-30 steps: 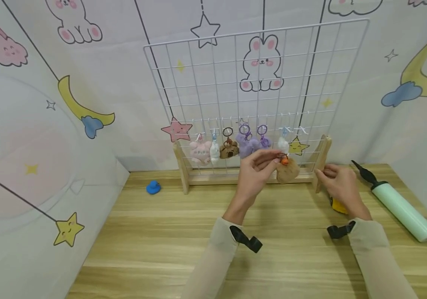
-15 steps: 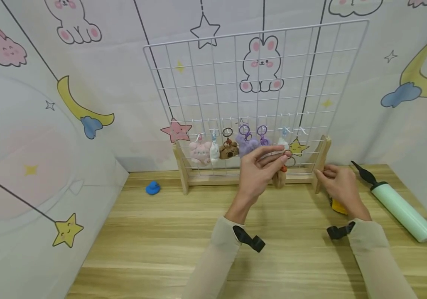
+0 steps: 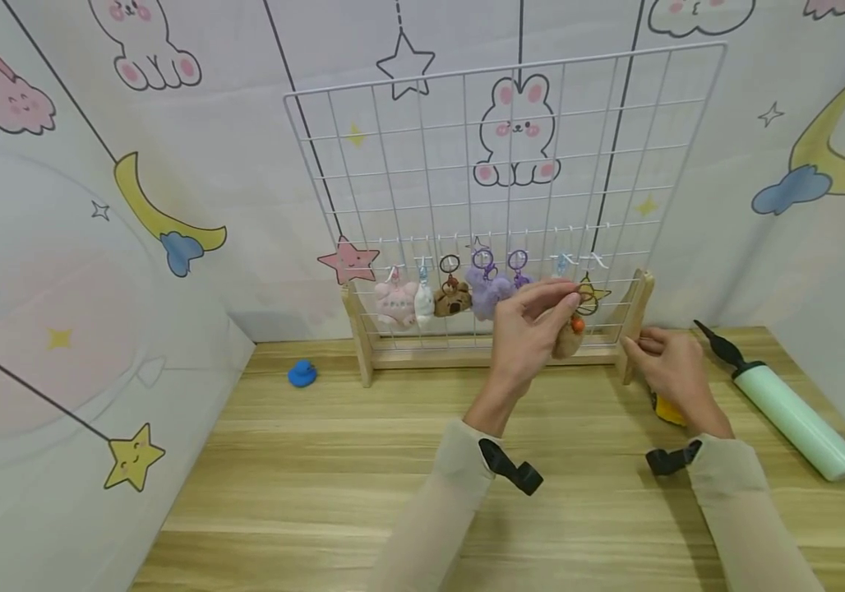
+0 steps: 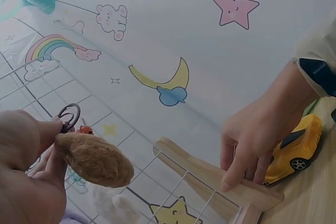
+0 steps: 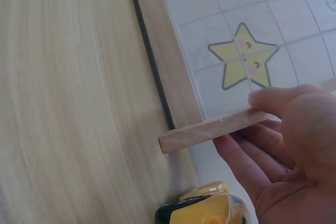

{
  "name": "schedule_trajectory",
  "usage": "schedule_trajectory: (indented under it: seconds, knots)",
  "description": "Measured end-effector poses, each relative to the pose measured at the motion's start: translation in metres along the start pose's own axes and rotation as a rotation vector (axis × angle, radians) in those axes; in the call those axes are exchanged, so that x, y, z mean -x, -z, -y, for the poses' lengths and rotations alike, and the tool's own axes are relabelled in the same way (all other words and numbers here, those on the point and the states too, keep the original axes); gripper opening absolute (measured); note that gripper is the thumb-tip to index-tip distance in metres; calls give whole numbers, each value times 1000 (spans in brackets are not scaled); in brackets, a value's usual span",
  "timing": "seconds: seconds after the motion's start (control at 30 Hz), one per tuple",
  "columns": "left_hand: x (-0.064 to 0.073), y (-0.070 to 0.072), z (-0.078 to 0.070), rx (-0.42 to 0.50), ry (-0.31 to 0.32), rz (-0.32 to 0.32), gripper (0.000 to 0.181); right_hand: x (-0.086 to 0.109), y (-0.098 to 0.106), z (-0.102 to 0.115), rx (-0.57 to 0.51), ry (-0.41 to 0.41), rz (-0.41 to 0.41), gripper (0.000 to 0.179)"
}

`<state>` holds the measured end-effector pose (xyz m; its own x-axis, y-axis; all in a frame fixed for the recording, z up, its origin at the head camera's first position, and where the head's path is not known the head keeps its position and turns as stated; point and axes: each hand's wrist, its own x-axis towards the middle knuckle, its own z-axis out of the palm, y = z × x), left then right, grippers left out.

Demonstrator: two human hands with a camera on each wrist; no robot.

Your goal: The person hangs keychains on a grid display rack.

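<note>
My left hand [image 3: 528, 335] pinches the metal ring of a plush keychain [image 4: 97, 160], in front of the right part of a white wire grid rack [image 3: 511, 197]. The keychain is brown and fuzzy, with a small orange bell [image 4: 84, 129] by its ring. Its ring [image 3: 587, 300] stands below a white hook [image 3: 597, 261] on the rack. My right hand [image 3: 672, 372] grips the rack's right wooden upright [image 5: 212, 129], thumb on one side and fingers on the other. Several plush keychains, among them a pink one [image 3: 396, 302] and a brown one [image 3: 453, 296], hang along the hooks.
A yellow toy car [image 4: 296, 150] sits beside the right upright, partly hidden by my right hand in the head view. Farther right lies a mint-green hand pump [image 3: 800, 419] with a black nozzle. A blue toy duck [image 3: 302, 374] stands on the wooden table [image 3: 282, 485] at left.
My left hand has moved right and slightly up with the brown keychain, bringing its ring toward the rightmost hooks. The keychain has turned as it hangs. My right hand keeps its place on the upright.
</note>
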<state>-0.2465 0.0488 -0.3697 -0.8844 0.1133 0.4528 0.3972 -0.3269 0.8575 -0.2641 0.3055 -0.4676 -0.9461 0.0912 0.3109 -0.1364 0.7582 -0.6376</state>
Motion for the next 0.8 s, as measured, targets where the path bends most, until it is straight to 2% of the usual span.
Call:
schedule_trajectory:
  seconds: [0.3, 0.47, 0.53, 0.73, 0.8]
  knots:
    - [-2, -16, 9, -30, 43, -99, 18, 1, -2, -2, 0, 14, -14, 56]
    - [-3, -25, 11, -91, 64, -114, 24, 1, -2, -2, 2, 19, -30, 54]
    - [-4, -28, 12, -123, 45, -111, 25, 1, -2, -3, 2, 14, -31, 54]
    - [-9, -30, 15, -327, -88, -103, 20, 0, -2, -2, -4, 15, -30, 56]
    - [-10, -31, 16, -346, -112, -101, 21, -1, -2, -3, -6, 19, -31, 56]
